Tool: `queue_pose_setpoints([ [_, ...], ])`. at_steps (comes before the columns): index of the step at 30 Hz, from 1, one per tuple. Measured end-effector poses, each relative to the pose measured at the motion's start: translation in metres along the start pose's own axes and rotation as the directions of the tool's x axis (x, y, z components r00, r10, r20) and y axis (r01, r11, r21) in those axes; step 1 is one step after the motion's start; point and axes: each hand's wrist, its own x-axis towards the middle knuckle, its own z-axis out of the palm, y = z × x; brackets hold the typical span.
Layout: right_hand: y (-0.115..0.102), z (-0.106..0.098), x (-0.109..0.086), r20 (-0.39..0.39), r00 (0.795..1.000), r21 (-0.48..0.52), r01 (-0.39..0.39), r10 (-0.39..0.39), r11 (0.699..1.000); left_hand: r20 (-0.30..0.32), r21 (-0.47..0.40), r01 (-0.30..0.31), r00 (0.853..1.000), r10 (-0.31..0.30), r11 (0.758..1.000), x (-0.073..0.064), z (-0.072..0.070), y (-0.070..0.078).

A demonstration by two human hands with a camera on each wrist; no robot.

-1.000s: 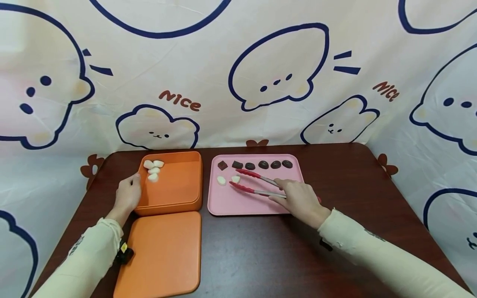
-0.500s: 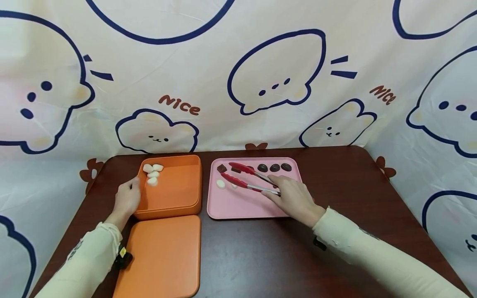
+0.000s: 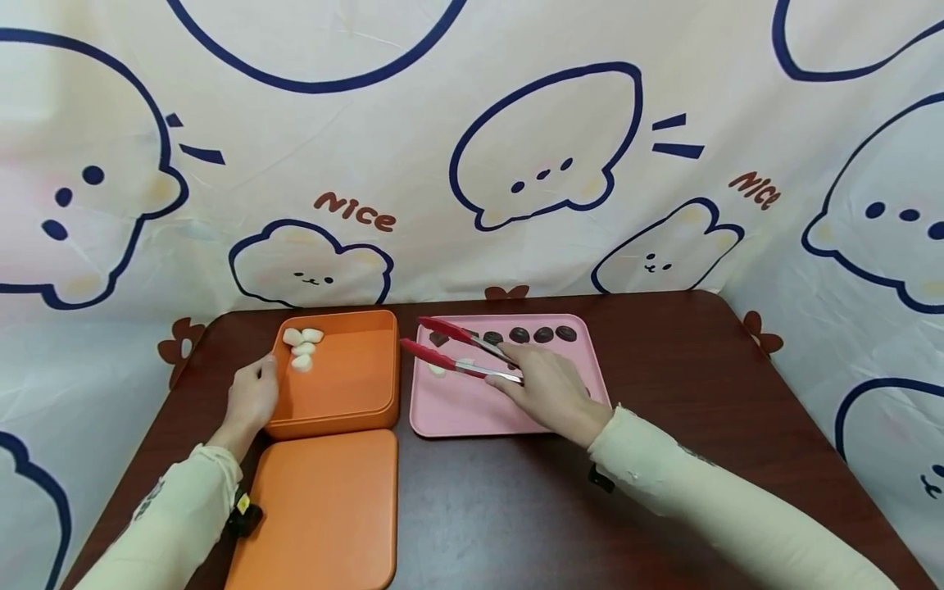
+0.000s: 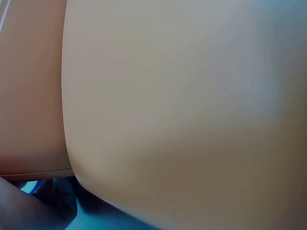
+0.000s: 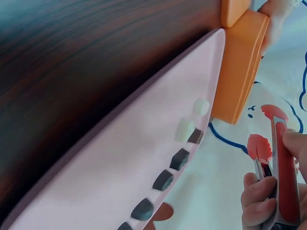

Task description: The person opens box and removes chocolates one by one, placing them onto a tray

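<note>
My right hand (image 3: 546, 385) grips red-tipped metal tongs (image 5: 287, 177) above the left part of the pink tray (image 3: 479, 410). The two tips stand apart with nothing between them, extending in the head view to the gap beside the box. On the tray, dark chocolate-like pieces (image 3: 519, 335) form a row along the far side. Two white pieces (image 5: 201, 106) lie near its left end, partly covered by the tongs in the head view. My left hand (image 3: 253, 393) holds the left wall of the orange box (image 3: 339, 393), where several white pieces (image 3: 301, 362) sit in the far left corner.
An orange lid (image 3: 324, 508) lies flat in front of the box. The dark brown table (image 3: 472, 508) extends to the right and toward me. Behind it hangs a patterned cloth (image 3: 428, 147), and more cloth encloses both sides.
My right hand has lifted the tongs from over the white pieces and moved them left toward the box. The left hand stays at the box wall. The head view has tilted slightly up.
</note>
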Motion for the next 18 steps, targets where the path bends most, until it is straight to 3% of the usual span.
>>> queue_pose_setpoints([
  [10,-0.031,0.010,0.017,0.018,0.998,0.044,0.059,-0.059,0.997,0.002,-0.012,0.018,1.000,-0.018,1.000,0.003,0.002,-0.003],
  [18,-0.058,0.021,0.033,0.086,0.993,0.044,0.077,-0.080,0.996,-0.007,-0.003,0.006,1.000,-0.006,1.000,0.004,0.000,-0.003],
])
